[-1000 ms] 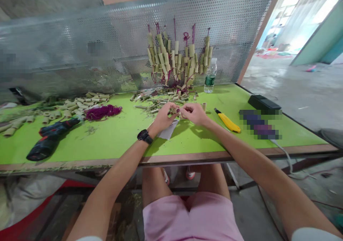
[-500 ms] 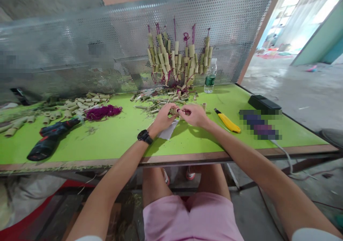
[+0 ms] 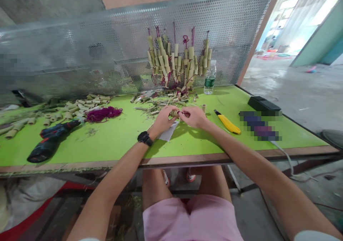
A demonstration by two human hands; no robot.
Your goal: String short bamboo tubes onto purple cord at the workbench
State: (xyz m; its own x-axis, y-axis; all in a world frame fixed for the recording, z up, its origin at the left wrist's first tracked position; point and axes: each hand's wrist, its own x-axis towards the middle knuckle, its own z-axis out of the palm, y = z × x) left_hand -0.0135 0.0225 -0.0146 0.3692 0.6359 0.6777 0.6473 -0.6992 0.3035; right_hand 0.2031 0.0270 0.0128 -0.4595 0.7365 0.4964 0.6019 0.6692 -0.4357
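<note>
Over the green table my left hand (image 3: 165,119) grips a short bamboo tube (image 3: 174,113) between thumb and fingers. My right hand (image 3: 194,117) meets it from the right, its fingertips pinched on purple cord (image 3: 179,113) at the tube's end. How far the cord runs into the tube is hidden by my fingers. A piece of white paper (image 3: 168,132) lies under my hands. Just right of my right hand a single bamboo tube (image 3: 204,108) stands upright. Loose bamboo pieces (image 3: 155,107) are scattered behind my hands.
Bamboo strings (image 3: 177,60) hang on the perforated metal panel (image 3: 128,48), a water bottle (image 3: 209,78) beside them. A yellow utility knife (image 3: 227,123) and black box (image 3: 264,105) lie right. Left are a power drill (image 3: 52,141), purple cord bundle (image 3: 103,114) and bamboo tubes (image 3: 72,107).
My hands stay together at the tube with only slight finger movement. The whole view has shifted a little.
</note>
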